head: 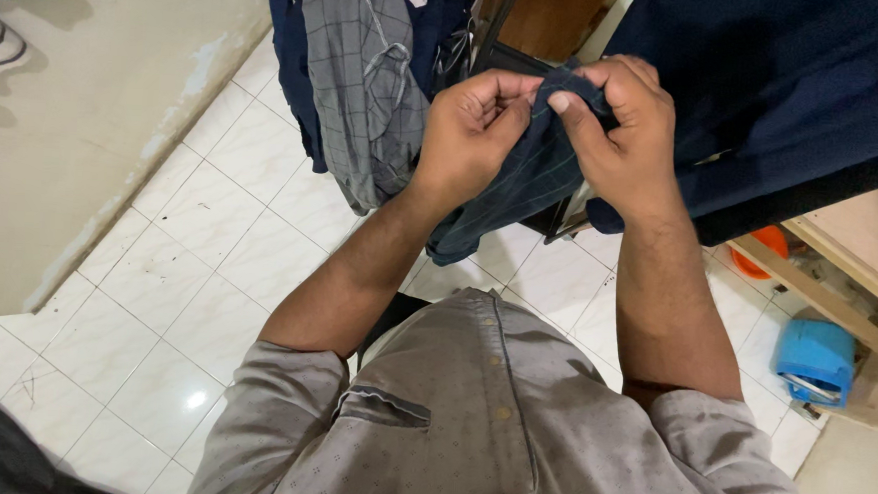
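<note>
Both thumbs and forefingers pinch the top edge of a dark striped cloth (523, 181), left hand (470, 128) and right hand (620, 136) almost touching. The cloth hangs down over white floor tiles (198, 264), open to the left. A grey checked garment (362, 93) hangs just left; navy fabric (798, 85) crowds the right. A blue plastic box (816, 359) sits beneath a wooden frame (817, 287).
</note>
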